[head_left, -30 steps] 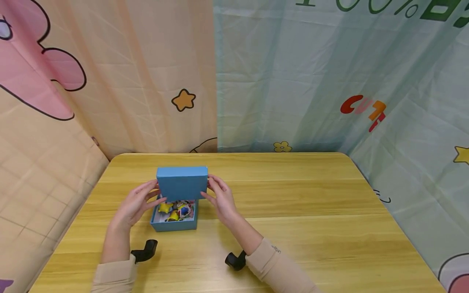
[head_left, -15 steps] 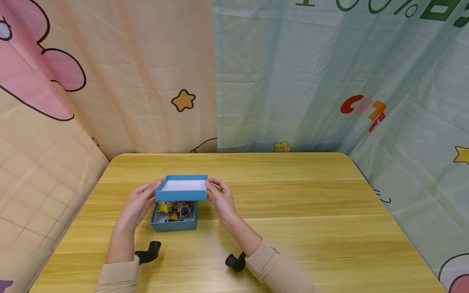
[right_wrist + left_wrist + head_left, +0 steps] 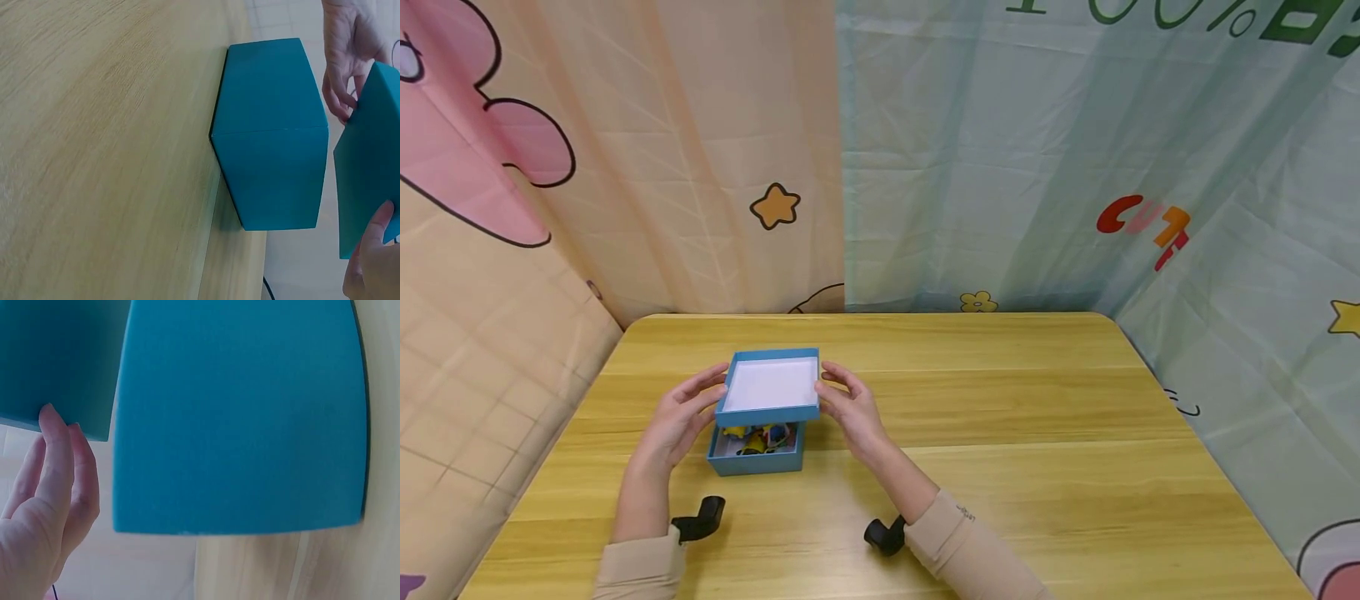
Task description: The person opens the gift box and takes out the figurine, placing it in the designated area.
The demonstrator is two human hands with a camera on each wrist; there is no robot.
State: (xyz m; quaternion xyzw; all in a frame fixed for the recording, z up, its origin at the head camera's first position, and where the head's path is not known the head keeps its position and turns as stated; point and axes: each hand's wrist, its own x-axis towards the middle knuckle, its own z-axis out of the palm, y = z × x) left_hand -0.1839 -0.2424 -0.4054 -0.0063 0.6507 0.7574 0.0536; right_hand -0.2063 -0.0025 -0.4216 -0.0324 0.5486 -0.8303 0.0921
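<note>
A blue box lid [image 3: 772, 385] with a white inside hangs tilted above the back of an uncovered blue box [image 3: 760, 463], its hollow side toward the head camera. My left hand [image 3: 672, 421] holds the lid's left side, and my right hand [image 3: 854, 417] holds its right side. Several small toys [image 3: 756, 443], some yellow, lie in the box, partly hidden by the lid. In the left wrist view, fingers [image 3: 57, 456] touch the edge of the lid [image 3: 59, 356]. The right wrist view shows the lid [image 3: 365, 169] apart from the box [image 3: 269, 175].
The box stands on the left part of a wooden table [image 3: 1000, 433]. Printed curtains [image 3: 970, 167] hang behind and beside it. A black wrist mount [image 3: 699, 518] is on the left wrist, and another black mount [image 3: 885, 536] is on the right.
Both hands have turned the lid from showing its blue outside to showing its white inside. It now tilts and covers slightly more of the toys. The box has stayed in place.
</note>
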